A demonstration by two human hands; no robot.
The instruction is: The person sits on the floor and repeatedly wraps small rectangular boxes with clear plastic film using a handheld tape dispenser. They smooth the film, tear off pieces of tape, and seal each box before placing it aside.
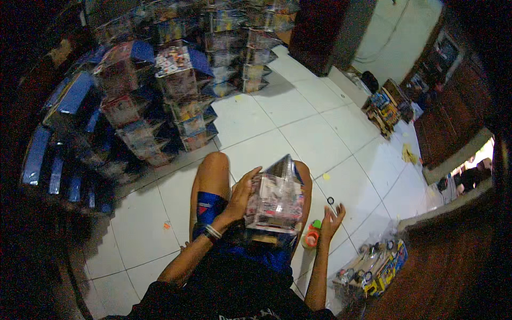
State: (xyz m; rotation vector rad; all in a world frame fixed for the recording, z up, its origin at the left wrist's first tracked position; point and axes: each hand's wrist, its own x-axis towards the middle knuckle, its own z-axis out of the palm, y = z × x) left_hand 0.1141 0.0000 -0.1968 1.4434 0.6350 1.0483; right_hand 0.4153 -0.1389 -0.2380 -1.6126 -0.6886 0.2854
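On my lap rests a printed box (pixel 274 205) with shiny, partly clear sides and a dark blue pointed flap at its far end. My left hand (pixel 241 200) grips its left side, fingers along the edge. To the right of my knee, my right hand (pixel 333 220) is raised over the floor. A small black-rimmed wheel (pixel 330 200) on a short pale stick shows at its fingertips; the stick seems pinched between them. Beside my right wrist, on the floor, lies an orange and green round item (pixel 311 234), its kind unclear.
Tall stacks of similar boxes (pixel 184 101) stand at the far left, with blue-sided boxes (pixel 36 154) nearer. Plastic-wrapped toy trucks (pixel 376 266) lie at the lower right. More toy trucks (pixel 384 112) sit by the far right wall. Paper scraps (pixel 167 225) dot the tiles.
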